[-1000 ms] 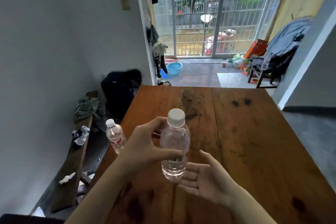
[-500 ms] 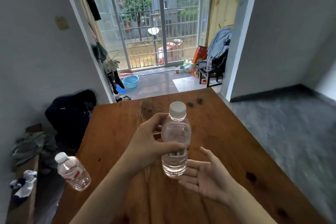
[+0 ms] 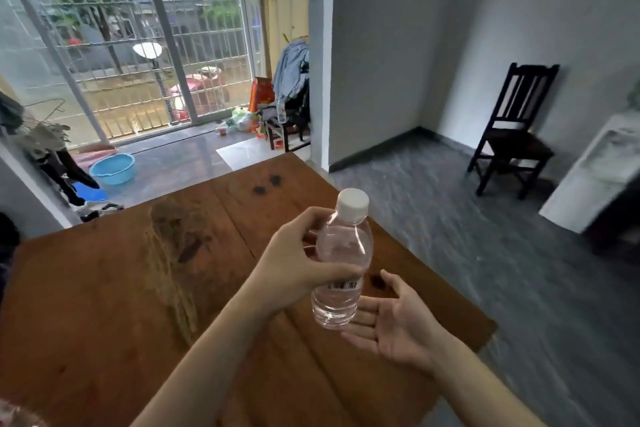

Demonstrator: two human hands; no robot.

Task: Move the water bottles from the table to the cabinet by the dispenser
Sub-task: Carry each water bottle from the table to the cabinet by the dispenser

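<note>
One water bottle (image 3: 341,265) gripped upright in my left hand (image 3: 294,265); right hand (image 3: 391,324) open beneath. Counter (image 3: 121,288) edge right; floor (image 3: 519,253) open toward chair (image 3: 516,135).

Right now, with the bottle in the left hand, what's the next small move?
Probably carry the water bottle right, toward the white dispenser. The left hand already holds it clear of the table, and the right hand waits open beneath.

The left hand (image 3: 294,263) is curled in a grip, forearm extended; the right hand (image 3: 391,326) is held palm-up, fingers relaxed.
</note>
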